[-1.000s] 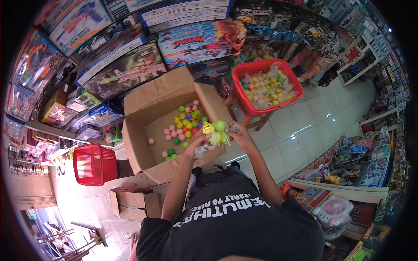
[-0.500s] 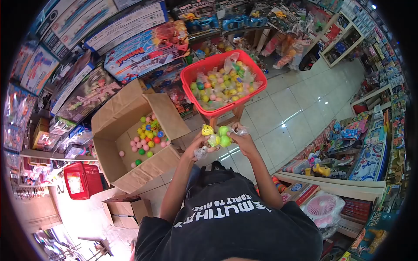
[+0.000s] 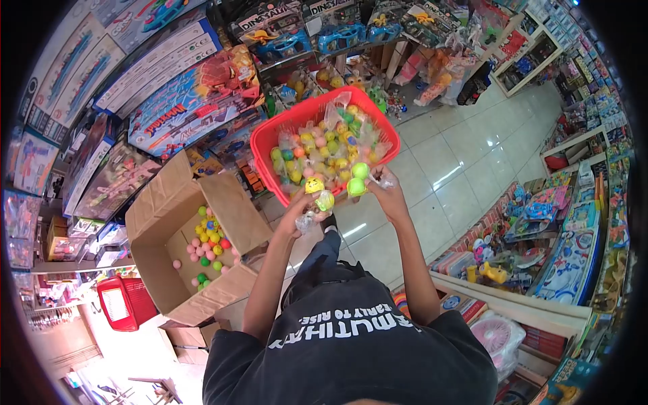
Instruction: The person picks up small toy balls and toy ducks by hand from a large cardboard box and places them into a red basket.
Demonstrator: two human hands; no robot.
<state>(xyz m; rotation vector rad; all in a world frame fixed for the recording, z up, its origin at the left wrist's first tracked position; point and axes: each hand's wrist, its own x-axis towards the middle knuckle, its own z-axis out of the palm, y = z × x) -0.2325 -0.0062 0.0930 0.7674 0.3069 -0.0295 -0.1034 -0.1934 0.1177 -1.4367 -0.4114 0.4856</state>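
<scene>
My left hand (image 3: 298, 214) is closed around a clear plastic bag of yellow balls (image 3: 325, 200), one with a face printed on it. In my right hand (image 3: 390, 192) is a bag of lime-green balls (image 3: 357, 188), gripped by its gathered plastic. Both bags hang at the near edge of a red basket (image 3: 265, 177), apart from each other. Inside the basket lie many bagged balls (image 3: 320, 150) in yellow, green, pink and orange. To the left stands an open cardboard box (image 3: 155, 237) with loose balls (image 3: 206, 251) on its floor.
Toy boxes (image 3: 196, 101) crowd the shelves ahead and to the left. A second red basket (image 3: 128, 302) stands at far left, near a smaller cardboard box (image 3: 189, 341). On the right runs a low shelf of toys with a bagged pink fan (image 3: 496, 337). Tiled floor (image 3: 432, 162) lies beyond.
My hands have moved apart and forward to the red basket's near edge, separating the yellow and green bags. The view has shifted, bringing the basket closer.
</scene>
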